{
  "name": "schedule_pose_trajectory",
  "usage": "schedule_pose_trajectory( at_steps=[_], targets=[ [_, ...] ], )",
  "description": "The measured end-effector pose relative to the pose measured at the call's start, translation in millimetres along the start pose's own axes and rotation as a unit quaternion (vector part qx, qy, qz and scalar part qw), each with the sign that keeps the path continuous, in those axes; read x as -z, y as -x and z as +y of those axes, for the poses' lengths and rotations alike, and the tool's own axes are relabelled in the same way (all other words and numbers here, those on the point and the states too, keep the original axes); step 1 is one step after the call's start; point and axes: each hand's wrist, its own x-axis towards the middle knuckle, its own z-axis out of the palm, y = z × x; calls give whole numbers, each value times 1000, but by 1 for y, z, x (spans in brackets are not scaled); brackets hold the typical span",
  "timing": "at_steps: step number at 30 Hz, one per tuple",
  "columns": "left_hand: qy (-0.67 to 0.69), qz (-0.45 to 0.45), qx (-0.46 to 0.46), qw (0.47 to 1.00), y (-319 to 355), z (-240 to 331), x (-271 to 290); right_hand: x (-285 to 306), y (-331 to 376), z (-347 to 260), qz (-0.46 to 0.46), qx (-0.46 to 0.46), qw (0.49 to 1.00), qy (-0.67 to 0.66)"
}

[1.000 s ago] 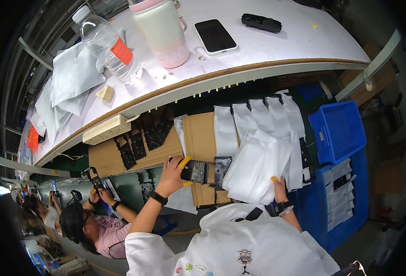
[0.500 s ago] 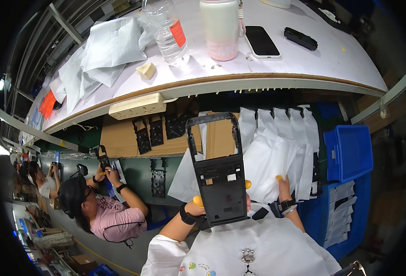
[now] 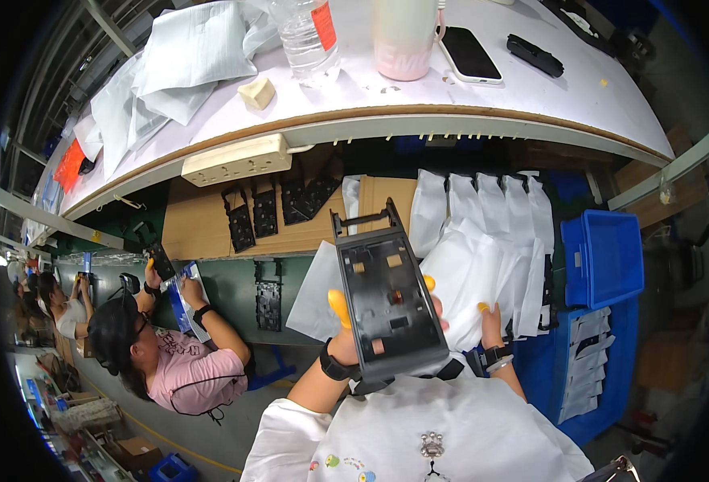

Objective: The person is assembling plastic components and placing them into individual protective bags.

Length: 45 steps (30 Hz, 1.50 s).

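My left hand [image 3: 343,341], with yellow fingertip covers, holds a black plastic frame part [image 3: 387,296] upright close to my chest. My right hand [image 3: 487,320] grips a white foam bag [image 3: 471,281] just right of the part, its fingers partly hidden behind the bag. Below the table edge, several white foam bags [image 3: 483,207] stand in a row, and black plastic parts [image 3: 278,210] lie on a cardboard box [image 3: 202,233].
The white table [image 3: 547,96] carries a water bottle [image 3: 310,36], a pink cup [image 3: 407,36], a phone [image 3: 469,55], a black remote-like piece [image 3: 535,55] and white bags [image 3: 170,68]. A blue bin [image 3: 604,257] sits at right. A co-worker in pink [image 3: 182,361] sits at left.
My left hand has lifted the black part from the box up in front of me. The view has tilted down and toward the table edge.
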Motion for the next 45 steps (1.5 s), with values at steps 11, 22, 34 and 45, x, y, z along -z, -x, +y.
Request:
schedule_pose_trajectory(
  at_steps=[11, 22, 34, 45],
  targets=[
    [192, 55, -149, 968, 20, 27, -5, -11, 17, -13, -35, -6, 998, -45],
    [-244, 486, -102, 833, 206, 108, 134, 0, 19, -9, -9, -14, 1000, -21],
    [122, 118, -353, 920, 137, 100, 14, -19, 19, -11, -3, 24, 1000, 9],
    [-307, 608, -255, 686, 235, 163, 127, -19, 18, 11, -5, 26, 999, 22]
  ],
)
